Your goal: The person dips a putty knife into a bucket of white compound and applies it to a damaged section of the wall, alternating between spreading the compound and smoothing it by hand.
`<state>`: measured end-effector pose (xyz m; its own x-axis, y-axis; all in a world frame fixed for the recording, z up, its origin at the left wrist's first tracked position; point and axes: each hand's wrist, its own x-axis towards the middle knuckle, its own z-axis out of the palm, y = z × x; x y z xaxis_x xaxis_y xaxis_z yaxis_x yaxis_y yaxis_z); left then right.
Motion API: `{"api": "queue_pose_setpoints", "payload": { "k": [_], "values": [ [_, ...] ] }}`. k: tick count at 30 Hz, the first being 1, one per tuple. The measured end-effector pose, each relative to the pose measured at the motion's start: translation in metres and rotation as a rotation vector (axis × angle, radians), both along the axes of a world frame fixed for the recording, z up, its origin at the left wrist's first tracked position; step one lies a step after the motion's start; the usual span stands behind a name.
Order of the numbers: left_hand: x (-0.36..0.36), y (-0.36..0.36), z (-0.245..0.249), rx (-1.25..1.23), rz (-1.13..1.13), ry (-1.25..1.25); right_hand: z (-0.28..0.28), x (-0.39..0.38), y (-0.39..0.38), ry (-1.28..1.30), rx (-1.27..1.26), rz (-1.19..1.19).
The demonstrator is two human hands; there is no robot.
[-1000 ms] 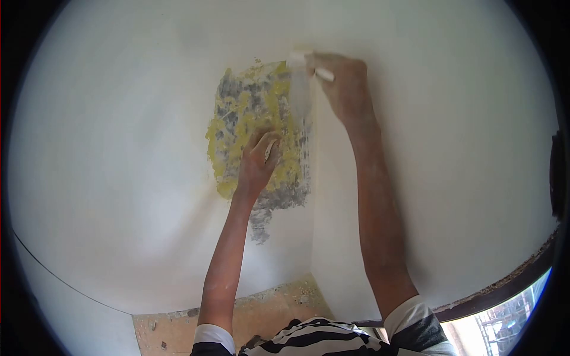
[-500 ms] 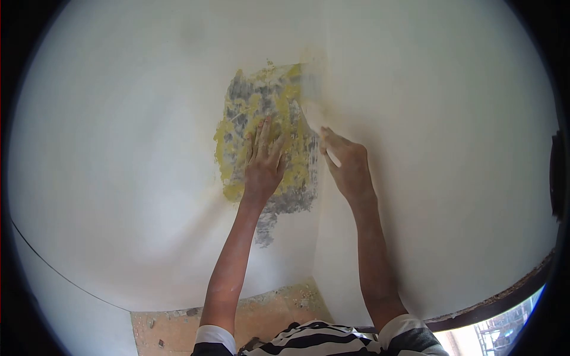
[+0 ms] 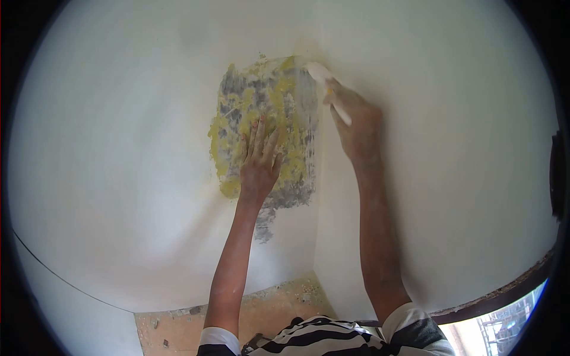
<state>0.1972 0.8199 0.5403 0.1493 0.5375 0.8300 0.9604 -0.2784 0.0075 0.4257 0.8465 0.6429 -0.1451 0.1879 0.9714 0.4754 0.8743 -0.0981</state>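
My left hand (image 3: pixel 259 155) lies flat on a rough patch (image 3: pixel 230 139) of yellow and dark grey filler on the white wall, fingers spread and pointing up. Near the patch's top right, beside the wall corner, my right hand (image 3: pixel 356 115) has its fingers closed round a pale flat scraper (image 3: pixel 318 72). The scraper's far end meets the upper right edge of the patch and is blurred by motion. Part of its pale body also shows between thumb and fingers; the rest is hidden by the hand.
A second white wall (image 3: pixel 457 154) meets the patched one at a corner just right of the patch. Below is a tan tiled floor (image 3: pixel 243 317) with bits of debris along the wall's foot. A dark-edged opening (image 3: pixel 504 317) lies at lower right.
My right hand has moved up along the corner with the scraper, from mid-patch to its top right. My left hand stays flat on the patch; the view has shifted slightly.
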Motion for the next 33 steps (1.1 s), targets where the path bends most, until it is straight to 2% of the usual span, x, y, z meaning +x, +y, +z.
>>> {"api": "queue_pose_setpoints", "payload": {
  "k": [1,3,5,9,10,12,13,15,18,20,22,25,27,29,33],
  "values": [
    [0.0,-0.001,-0.005,-0.003,0.002,-0.004,-0.021,-0.001,-0.001,0.025,0.014,-0.002],
    [-0.001,-0.001,-0.017,-0.022,0.012,-0.015,-0.076,-0.008,0.004,0.001,-0.115,-0.018],
    [-0.003,0.002,-0.031,-0.023,0.04,0.011,-0.139,-0.027,0.011,0.13,-0.149,0.071],
    [-0.002,0.006,-0.051,-0.072,0.109,0.047,-0.26,-0.034,0.008,0.046,-0.233,0.137],
    [-0.001,0.007,-0.053,-0.075,0.106,0.045,-0.274,-0.029,0.001,0.044,-0.236,0.135],
    [-0.002,0.008,-0.058,-0.127,0.165,0.112,-0.29,-0.016,-0.013,-0.064,-0.41,0.137],
    [-0.002,0.008,-0.06,-0.135,0.161,0.112,-0.291,-0.008,-0.018,-0.063,-0.419,0.134],
    [-0.003,0.011,-0.061,-0.132,0.186,0.141,-0.285,0.005,-0.028,-0.225,-0.508,0.138],
    [-0.004,0.012,-0.062,-0.133,0.198,0.15,-0.257,0.009,-0.026,-0.148,-0.651,0.252],
    [-0.004,0.011,-0.062,-0.138,0.185,0.139,-0.219,0.004,-0.015,-0.104,-0.673,0.215],
    [-0.004,0.01,-0.062,-0.139,0.178,0.126,-0.171,0.003,0.003,-0.22,-0.435,0.169],
    [-0.006,0.01,-0.061,-0.129,0.215,0.141,-0.093,-0.002,0.002,-0.112,-0.221,0.075],
    [-0.005,0.009,-0.06,-0.134,0.182,0.123,-0.065,-0.004,0.001,-0.066,-0.182,0.069],
    [-0.006,0.007,-0.061,-0.134,0.181,0.126,-0.052,-0.005,0.001,-0.074,0.003,0.053],
    [-0.006,0.005,-0.058,-0.127,0.173,0.125,-0.08,-0.017,-0.006,0.088,-0.05,0.095]
  ]
}}
